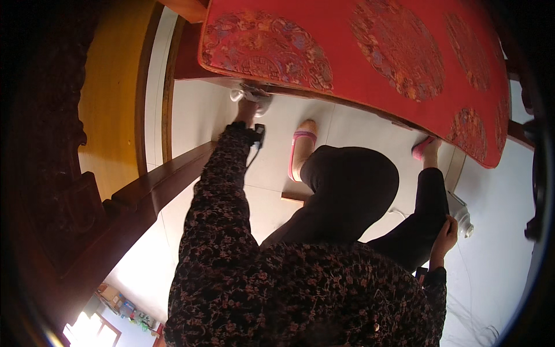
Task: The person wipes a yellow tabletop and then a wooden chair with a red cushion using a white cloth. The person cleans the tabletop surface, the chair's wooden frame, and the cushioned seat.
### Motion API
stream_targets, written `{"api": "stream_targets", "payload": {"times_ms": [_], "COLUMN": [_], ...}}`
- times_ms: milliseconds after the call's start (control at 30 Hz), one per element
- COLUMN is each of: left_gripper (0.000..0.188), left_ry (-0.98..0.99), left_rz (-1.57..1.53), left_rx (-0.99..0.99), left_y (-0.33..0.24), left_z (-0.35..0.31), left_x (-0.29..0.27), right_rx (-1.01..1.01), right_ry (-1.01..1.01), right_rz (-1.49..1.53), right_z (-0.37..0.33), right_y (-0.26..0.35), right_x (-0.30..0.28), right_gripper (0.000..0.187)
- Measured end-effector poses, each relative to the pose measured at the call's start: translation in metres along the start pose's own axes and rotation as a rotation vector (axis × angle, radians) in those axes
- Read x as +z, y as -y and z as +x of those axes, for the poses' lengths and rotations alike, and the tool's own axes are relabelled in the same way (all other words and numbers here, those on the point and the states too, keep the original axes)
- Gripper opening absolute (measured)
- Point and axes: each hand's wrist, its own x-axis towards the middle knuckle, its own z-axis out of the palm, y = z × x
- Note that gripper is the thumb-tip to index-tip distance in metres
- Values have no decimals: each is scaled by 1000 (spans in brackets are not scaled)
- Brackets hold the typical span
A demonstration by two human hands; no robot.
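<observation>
My left hand [247,109] reaches forward, closed on a white cloth [264,105] that bunches out on both sides of it. The cloth is against the dark wooden edge [254,88] under a red seat cushion [277,55] with round brocade patterns. Most of my left fingers are hidden by cloth and wood. My right hand [444,238] rests against my dark trouser leg [425,217] at the right, its fingers lying along the leg and holding nothing visible.
Dark wooden rails [156,194] run along the left, beside a yellow-brown wooden panel [115,98]. Below the cushion is a pale tiled floor [341,127], with my striped slipper [304,133] on it. A white object [462,217] and thin cables lie at the right. Boxes [110,295] stand far lower left.
</observation>
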Motion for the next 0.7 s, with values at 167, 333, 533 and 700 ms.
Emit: {"api": "stream_targets", "payload": {"times_ms": [167, 333, 533, 700], "left_gripper": [28, 23, 23, 26], "left_ry": [84, -274, -413, -142], "left_rz": [-335, -219, -893, -200], "left_rx": [-209, -112, 53, -115], "left_y": [-47, -132, -224, -218], "left_z": [-35, -75, -53, -29], "left_x": [-5, -92, -149, -155], "right_rx": [-2, -42, -27, -40], "right_ry": [12, 7, -12, -50], "right_rz": [3, -17, -19, 21], "right_z": [4, 10, 10, 6], "right_y": [-1, -7, -20, -28], "right_x": [0, 3, 8, 13], "right_gripper": [21, 21, 22, 22]}}
